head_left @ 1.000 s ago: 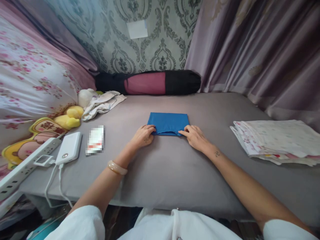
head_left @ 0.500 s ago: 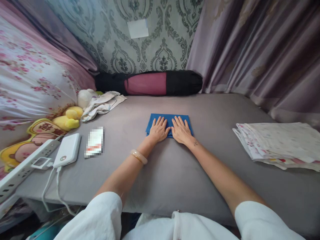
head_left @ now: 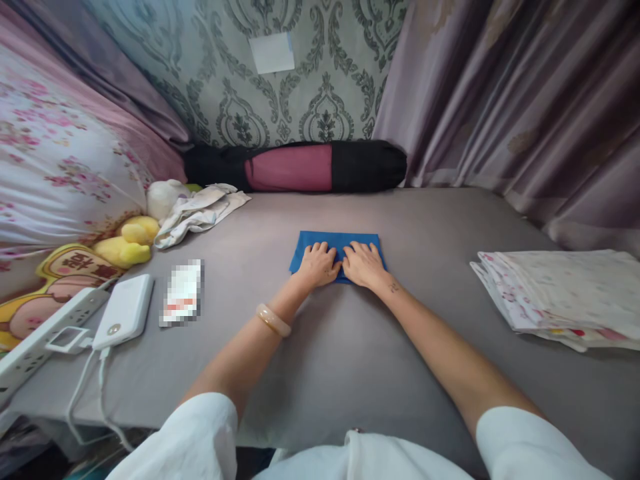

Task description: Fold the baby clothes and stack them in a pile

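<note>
A folded blue cloth [head_left: 336, 238] lies flat on the grey bed sheet [head_left: 330, 373] in the middle of the head view. My left hand [head_left: 319, 264] presses palm down on its left half, fingers apart and slightly bent. On the right half rests my right hand [head_left: 364, 265], also palm down with bent, spread fingers. The two thumbs come close together near the cloth's centre. Neither hand grips the cloth; its near edge is partly hidden under them.
A stack of folded patterned cloths [head_left: 565, 287] sits at the right. Along the wall lies a black and pink rolled bag [head_left: 290, 167]. To the left are a crumpled cloth [head_left: 200, 210], yellow plush toys [head_left: 125, 247], a white power bank [head_left: 124, 310] with cables and a power strip [head_left: 60, 330].
My fingers, stretched flat before, are now more bent, and their tips have drawn back towards me on the blue cloth. The camera view has shifted slightly.
</note>
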Demonstrator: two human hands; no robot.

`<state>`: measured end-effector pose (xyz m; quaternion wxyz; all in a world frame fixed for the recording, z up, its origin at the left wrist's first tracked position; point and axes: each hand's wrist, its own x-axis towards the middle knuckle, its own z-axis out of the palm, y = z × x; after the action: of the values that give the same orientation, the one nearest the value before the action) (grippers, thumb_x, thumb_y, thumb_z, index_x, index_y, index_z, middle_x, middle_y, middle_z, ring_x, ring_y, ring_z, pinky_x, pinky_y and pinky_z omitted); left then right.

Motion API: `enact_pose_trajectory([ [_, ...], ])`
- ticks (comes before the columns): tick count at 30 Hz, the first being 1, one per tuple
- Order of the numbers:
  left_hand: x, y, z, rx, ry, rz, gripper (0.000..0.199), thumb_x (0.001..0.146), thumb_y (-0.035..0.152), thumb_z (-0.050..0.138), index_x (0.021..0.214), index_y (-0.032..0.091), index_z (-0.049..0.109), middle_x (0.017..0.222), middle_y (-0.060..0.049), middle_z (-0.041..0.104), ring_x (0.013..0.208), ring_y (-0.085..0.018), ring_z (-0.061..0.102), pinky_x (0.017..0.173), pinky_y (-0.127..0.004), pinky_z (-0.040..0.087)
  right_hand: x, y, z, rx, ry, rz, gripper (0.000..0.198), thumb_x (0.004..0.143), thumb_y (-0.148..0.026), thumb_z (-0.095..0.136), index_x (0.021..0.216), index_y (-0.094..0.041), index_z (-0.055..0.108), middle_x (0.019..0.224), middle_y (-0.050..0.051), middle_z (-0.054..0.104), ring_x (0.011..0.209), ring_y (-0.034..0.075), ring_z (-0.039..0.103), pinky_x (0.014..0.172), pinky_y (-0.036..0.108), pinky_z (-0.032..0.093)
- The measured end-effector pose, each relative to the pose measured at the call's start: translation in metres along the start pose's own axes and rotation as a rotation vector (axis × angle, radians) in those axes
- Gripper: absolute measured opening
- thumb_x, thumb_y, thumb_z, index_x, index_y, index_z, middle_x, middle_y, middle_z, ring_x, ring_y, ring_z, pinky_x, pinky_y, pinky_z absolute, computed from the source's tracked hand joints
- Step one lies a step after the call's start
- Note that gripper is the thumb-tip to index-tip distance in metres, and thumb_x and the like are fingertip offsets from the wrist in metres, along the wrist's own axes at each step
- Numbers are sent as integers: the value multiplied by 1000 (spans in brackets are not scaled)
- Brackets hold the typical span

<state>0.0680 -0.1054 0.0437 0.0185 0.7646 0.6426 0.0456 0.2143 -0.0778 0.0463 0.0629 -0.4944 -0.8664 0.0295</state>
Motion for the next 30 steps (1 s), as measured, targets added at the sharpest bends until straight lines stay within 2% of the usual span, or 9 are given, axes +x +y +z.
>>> enact_pose_trajectory([
  [2,12,-2,-1,-19,50,-43,40,95,39,37,118,17,61,128,-14,58,121,-29,50,103,-44,37,10,0,-3,-4,70,12,43,97,-25,30,121,-11,62,132,18,58,125,29,50,112,50,24],
  [3,18,-3,0,-25,86,-62,40,96,36,35,121,17,59,132,-14,56,125,-28,48,106,-43,35,15,1,-2,-5,103,14,44,97,-25,29,124,-10,60,136,18,56,129,28,46,114,49,22],
  [6,33,-6,9,-20,166,-63,47,96,30,32,139,14,44,150,-11,41,141,-28,30,115,-46,23,27,3,7,-12,137,-31,52,96,-24,28,142,-6,42,154,16,35,144,27,25,117,50,14],
  [8,39,-8,18,-4,162,-29,51,96,28,31,145,14,37,155,-10,35,146,-28,21,118,-49,16,31,5,15,-12,98,-50,57,95,-24,28,148,-4,33,157,14,27,146,26,18,118,50,12],
  [13,41,-9,32,-1,96,19,51,98,30,27,145,14,39,151,-9,42,143,-28,30,118,-51,19,32,8,27,13,-5,-20,58,95,-26,24,147,-2,35,155,14,32,145,26,22,118,49,15],
  [21,39,-8,32,-7,103,4,51,98,31,28,144,14,41,151,-9,41,143,-27,30,118,-51,20,32,9,26,24,-3,-11,58,95,-26,25,147,-5,36,155,12,32,145,24,22,119,48,15],
  [24,39,-8,29,-2,141,-8,49,98,29,28,143,14,42,151,-9,42,143,-27,30,117,-51,20,32,9,24,34,1,-9,57,95,-26,24,147,-5,35,156,12,31,146,24,21,119,48,15],
  [28,40,-11,27,29,250,-51,48,99,29,26,142,16,45,150,-9,43,144,-27,27,118,-54,14,31,10,21,28,66,0,58,96,-26,25,149,-6,32,157,11,27,146,24,18,119,49,12],
  [30,39,-12,28,33,231,-65,49,100,33,26,142,17,45,150,-8,43,144,-28,28,118,-54,15,30,10,21,24,51,-3,57,96,-27,25,149,-7,33,157,10,27,146,24,18,119,49,12],
])
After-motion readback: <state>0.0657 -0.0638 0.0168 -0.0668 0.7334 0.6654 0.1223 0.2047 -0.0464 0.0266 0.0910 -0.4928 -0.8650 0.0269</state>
